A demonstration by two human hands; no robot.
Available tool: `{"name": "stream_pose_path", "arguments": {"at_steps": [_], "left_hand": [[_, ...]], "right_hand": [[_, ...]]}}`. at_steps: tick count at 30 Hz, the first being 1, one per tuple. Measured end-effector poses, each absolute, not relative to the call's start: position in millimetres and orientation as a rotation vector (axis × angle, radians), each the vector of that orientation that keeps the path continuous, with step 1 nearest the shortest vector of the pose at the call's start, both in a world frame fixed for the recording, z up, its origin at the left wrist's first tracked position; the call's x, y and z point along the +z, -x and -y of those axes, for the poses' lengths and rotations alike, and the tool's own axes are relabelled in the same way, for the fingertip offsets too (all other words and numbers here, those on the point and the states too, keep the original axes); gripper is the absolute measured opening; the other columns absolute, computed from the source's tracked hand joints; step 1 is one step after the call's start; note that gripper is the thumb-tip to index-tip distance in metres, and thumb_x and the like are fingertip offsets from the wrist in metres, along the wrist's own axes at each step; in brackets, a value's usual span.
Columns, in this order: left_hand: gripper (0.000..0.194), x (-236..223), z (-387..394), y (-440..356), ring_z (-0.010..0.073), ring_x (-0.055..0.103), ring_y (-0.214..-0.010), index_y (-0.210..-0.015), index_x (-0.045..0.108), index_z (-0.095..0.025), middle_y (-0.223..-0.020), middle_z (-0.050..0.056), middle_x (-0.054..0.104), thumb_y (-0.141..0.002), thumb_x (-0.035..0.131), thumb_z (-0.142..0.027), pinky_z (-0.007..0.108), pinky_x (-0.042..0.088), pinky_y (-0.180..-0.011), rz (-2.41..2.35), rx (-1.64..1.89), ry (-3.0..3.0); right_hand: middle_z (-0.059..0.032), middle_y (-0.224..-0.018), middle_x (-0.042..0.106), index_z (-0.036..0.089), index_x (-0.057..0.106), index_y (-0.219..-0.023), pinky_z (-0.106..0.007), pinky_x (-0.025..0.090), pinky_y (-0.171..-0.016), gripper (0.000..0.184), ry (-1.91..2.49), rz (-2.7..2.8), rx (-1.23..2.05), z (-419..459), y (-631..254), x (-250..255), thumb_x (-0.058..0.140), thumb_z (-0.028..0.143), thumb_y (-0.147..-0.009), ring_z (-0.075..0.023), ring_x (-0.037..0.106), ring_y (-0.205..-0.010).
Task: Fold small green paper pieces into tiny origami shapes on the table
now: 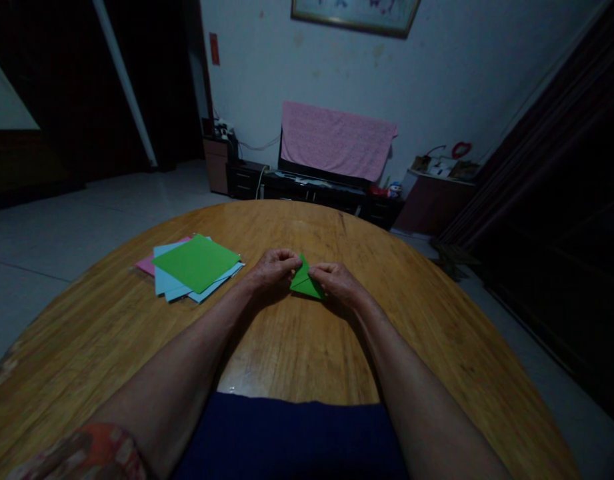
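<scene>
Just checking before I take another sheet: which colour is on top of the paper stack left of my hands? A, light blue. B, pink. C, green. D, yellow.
C. The green sheet lies over the light blue sheets and the pink sheet.

Dim light — murky corners, bowed fisheye edges
</scene>
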State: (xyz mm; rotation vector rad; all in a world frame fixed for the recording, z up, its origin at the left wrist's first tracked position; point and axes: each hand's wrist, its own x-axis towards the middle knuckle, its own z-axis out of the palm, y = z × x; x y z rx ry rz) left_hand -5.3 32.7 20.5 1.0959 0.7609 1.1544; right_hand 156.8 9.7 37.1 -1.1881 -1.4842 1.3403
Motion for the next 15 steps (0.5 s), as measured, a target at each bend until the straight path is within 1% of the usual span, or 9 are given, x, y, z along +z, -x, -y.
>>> {"name": "stream_pose_path", "arguments": {"at_steps": [4,7,10,12,15], "left_hand": [[0.017,20.7,-33.3,5.9,0.0063,0.039,-0.041,-0.06,0.056,-0.017,-0.048,-0.004,0.045,-0.07,0.068,-0.022,0.021,0.027,-0.043,-0.768,1.147,-1.082],[0.018,17.9,-38.2,6.4,0.0062,0.038,-0.04,-0.06,0.055,-0.017,-0.046,-0.005,0.045,-0.069,0.069,-0.025,0.02,0.025,-0.042,-0.807,1.177,-1.09],[0.018,16.2,-45.0,6.3,0.007,0.042,-0.041,-0.066,0.059,-0.017,-0.049,-0.004,0.05,-0.066,0.073,-0.028,0.02,0.028,-0.043,-0.869,1.268,-1.086],[0.02,16.5,-48.3,5.6,0.0076,0.045,-0.043,-0.068,0.061,-0.017,-0.05,-0.004,0.053,-0.064,0.076,-0.029,0.02,0.031,-0.044,-0.937,1.357,-1.058],[0.021,17.6,-49.2,2.5,0.0079,0.046,-0.042,-0.062,0.059,-0.015,-0.05,-0.002,0.056,-0.064,0.075,-0.028,0.021,0.033,-0.044,-1.024,1.377,-1.06]], "right_hand": [[0.0034,-0.052,0.045,0.017,0.061,-0.063,-0.022,0.027,-0.045,0.019,1.205,1.532,1.384,-12.6,-161.6,34.5,0.062,0.033,-0.073,-0.0082,0.038,-0.048],[0.0031,-0.051,0.046,0.016,0.063,-0.062,-0.022,0.026,-0.044,0.02,1.271,1.58,1.301,-17.0,-163.5,33.0,0.063,0.034,-0.072,-0.0082,0.037,-0.047],[0.0003,-0.058,0.057,0.016,0.07,-0.07,-0.023,0.032,-0.046,0.021,1.334,1.544,1.128,-25.6,-163.0,28.2,0.062,0.035,-0.072,-0.0105,0.046,-0.05],[-0.0018,-0.067,0.064,0.017,0.073,-0.078,-0.023,0.038,-0.05,0.024,1.348,1.51,0.965,-32.7,-162.4,22.6,0.061,0.037,-0.072,-0.0136,0.054,-0.057],[-0.0038,-0.078,0.07,0.018,0.075,-0.084,-0.025,0.044,-0.055,0.028,1.344,1.514,0.788,-40.7,-161.5,14.1,0.06,0.038,-0.073,-0.018,0.062,-0.069]]}}
